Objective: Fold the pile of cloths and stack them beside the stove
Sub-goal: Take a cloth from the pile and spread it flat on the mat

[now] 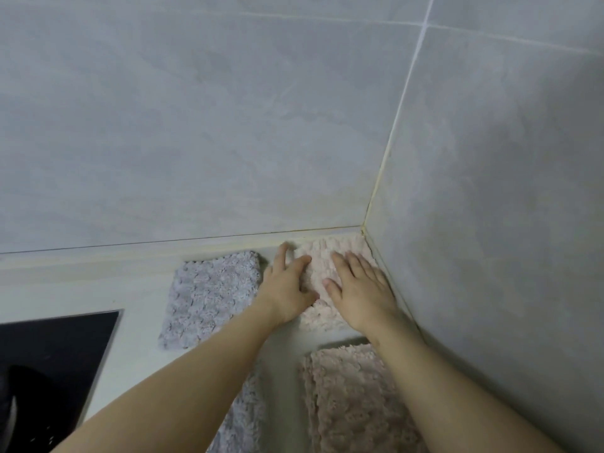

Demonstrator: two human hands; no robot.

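The pink cloth lies lengthwise toward us in the corner, our left hand and right hand pressing it flat-fingered, gripping nothing.

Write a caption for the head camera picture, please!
Left hand and right hand rest on a pale pink cloth on the counter, beside a grey cloth.
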